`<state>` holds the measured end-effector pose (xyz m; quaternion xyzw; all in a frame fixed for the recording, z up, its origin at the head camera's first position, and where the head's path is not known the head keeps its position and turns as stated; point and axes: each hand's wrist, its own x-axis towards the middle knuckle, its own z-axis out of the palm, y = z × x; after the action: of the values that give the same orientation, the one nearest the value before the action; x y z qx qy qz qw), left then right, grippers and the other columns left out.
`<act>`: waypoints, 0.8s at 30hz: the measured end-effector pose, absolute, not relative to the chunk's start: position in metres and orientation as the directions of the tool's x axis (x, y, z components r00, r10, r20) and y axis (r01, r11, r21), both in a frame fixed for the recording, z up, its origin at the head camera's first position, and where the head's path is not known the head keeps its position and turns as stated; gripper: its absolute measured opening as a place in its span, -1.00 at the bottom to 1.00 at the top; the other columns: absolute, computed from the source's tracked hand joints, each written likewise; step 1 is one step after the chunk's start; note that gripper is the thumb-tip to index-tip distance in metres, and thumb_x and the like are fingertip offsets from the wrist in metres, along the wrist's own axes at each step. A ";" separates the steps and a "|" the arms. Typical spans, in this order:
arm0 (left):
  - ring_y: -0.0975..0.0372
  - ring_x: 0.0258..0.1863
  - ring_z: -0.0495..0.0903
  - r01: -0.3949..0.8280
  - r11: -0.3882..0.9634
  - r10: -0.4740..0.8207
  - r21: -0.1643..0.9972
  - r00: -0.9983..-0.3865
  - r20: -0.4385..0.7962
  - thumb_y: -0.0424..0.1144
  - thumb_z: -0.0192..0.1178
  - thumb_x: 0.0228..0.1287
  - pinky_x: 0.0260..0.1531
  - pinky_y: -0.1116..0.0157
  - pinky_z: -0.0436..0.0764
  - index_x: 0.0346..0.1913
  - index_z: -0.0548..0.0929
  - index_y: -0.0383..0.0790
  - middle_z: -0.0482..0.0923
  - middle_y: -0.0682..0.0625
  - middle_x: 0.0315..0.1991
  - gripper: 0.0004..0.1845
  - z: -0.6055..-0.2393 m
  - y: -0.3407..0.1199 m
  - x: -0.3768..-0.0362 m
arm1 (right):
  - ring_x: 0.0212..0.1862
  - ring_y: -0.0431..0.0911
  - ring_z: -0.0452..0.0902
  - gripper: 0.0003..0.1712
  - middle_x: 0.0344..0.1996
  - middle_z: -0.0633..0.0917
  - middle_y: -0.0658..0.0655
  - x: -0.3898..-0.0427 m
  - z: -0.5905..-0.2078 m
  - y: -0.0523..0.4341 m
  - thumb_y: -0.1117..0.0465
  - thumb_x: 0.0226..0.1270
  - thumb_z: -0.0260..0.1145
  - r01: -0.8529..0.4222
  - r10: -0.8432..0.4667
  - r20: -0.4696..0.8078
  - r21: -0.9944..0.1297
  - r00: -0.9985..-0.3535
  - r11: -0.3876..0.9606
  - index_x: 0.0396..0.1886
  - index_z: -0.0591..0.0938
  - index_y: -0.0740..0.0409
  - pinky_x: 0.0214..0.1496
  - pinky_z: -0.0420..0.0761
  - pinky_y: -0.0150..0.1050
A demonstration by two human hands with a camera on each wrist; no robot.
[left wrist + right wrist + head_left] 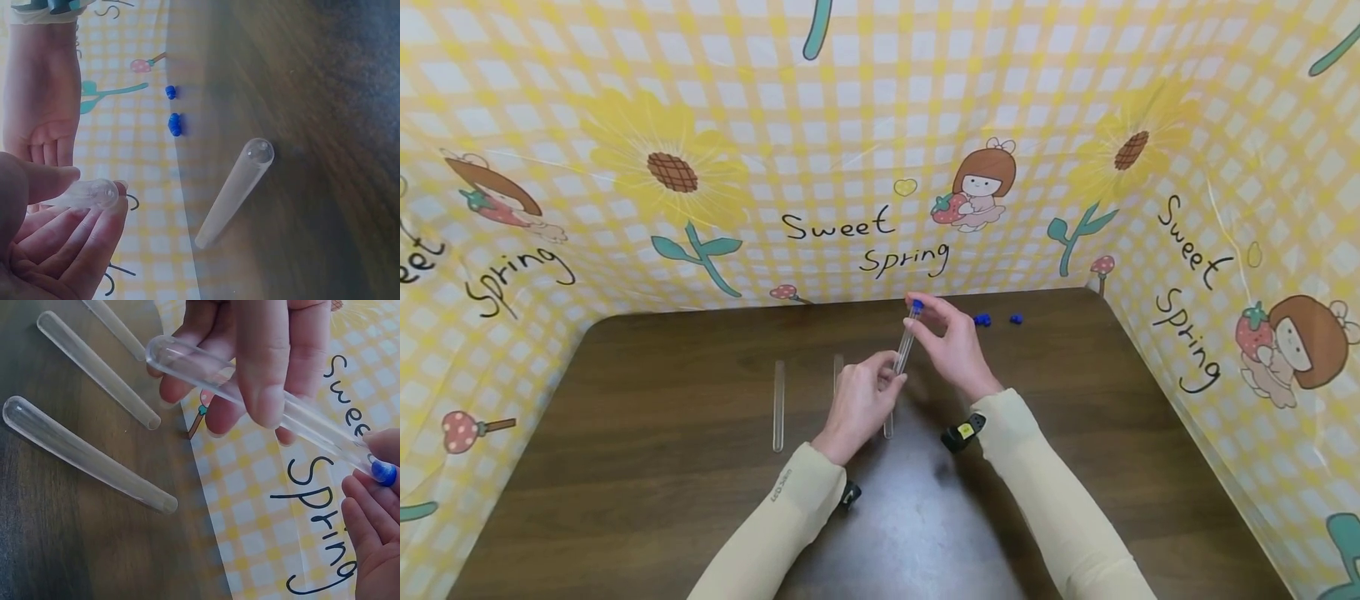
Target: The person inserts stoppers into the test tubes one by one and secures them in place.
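Test tube (904,348) is up off the table (625,467), near the middle toward the back edge, tilted so its mouth faces the right hand (951,346). Left hand (859,404) pinches its lower end to steady it; right fingertips pinch a blue cap (916,307) at the mouth. The tube looks empty. Three more empty tubes (87,453) lie flat beside it; spare blue caps (982,319) wait by the back edge.
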<state>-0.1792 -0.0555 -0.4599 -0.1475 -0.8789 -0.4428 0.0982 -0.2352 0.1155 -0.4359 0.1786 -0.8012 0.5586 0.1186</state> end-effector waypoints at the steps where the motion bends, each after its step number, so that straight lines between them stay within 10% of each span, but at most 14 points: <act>1: 0.28 -0.43 0.72 0.348 0.563 0.173 0.750 -0.937 0.305 -0.35 0.39 0.32 -0.41 0.30 0.68 0.01 0.71 -0.29 0.76 -0.04 -0.34 -0.76 -0.460 -0.055 -0.180 | 0.16 -0.12 0.61 -0.55 0.17 0.67 -0.04 -0.236 -0.435 0.116 0.15 0.45 0.39 -0.422 -0.154 0.393 -0.848 -0.907 0.320 0.29 0.63 -0.03 0.23 0.52 -0.04; 24: 0.32 -0.47 0.69 0.338 0.581 0.137 0.741 -0.937 0.320 -0.28 0.40 0.33 -0.43 0.28 0.68 0.09 0.70 -0.28 0.75 0.00 -0.34 -0.69 -0.443 -0.074 -0.184 | 0.27 -0.01 0.52 -0.40 0.29 0.58 0.07 -0.240 -0.433 0.137 0.05 0.44 0.39 -0.369 -0.072 0.368 -0.859 -0.927 0.355 0.43 0.51 0.02 0.30 0.46 -0.09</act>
<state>-0.1843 -0.0738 -0.4430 -0.1347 -0.8816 -0.4376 0.1149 -0.2398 0.1371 -0.4329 0.1357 -0.8120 0.5516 0.1345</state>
